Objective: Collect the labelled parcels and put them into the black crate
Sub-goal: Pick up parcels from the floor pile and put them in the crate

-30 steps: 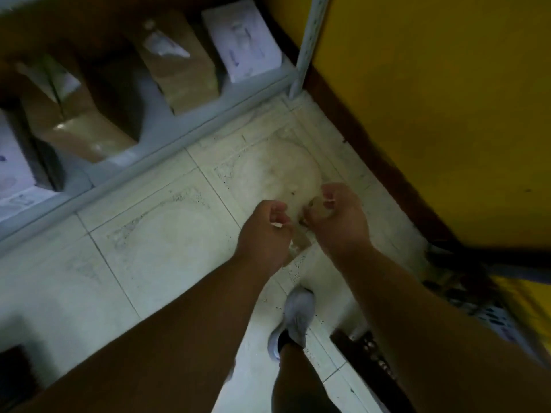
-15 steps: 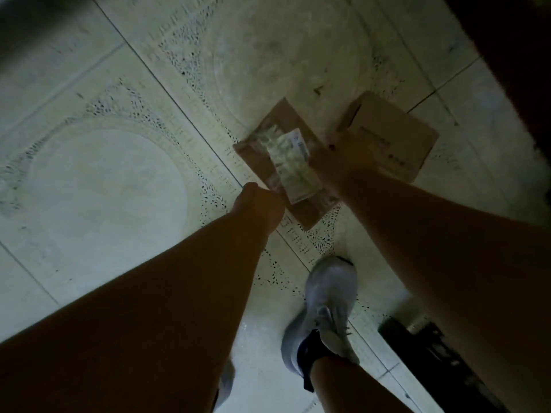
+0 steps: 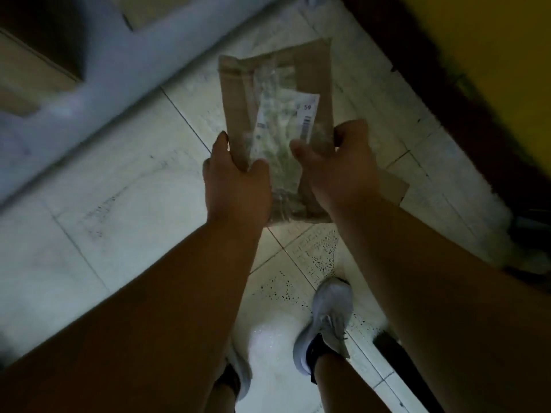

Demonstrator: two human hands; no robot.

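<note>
— Hands first: what have they got?

— Both are on a flat brown paper parcel with a white printed label under clear film (image 3: 275, 126). The left hand (image 3: 235, 186) grips its near left edge, thumb on top and fingers curled beneath. The right hand (image 3: 337, 171) grips the near right edge the same way, thumb pressed on the film.

— So each grip is clamped on it?

— Yes, and the parcel is held up off the pale patterned floor tiles (image 3: 125, 186), tilted away from the person.

— Anything else down there?

— A corner of plain brown cardboard (image 3: 393, 186) shows on the floor just behind the right wrist. A grey sneaker (image 3: 325, 320) stands below. A pale grey shelf edge (image 3: 98, 81) runs across upper left, a yellow wall (image 3: 492, 70) upper right. It's blurred.
</note>
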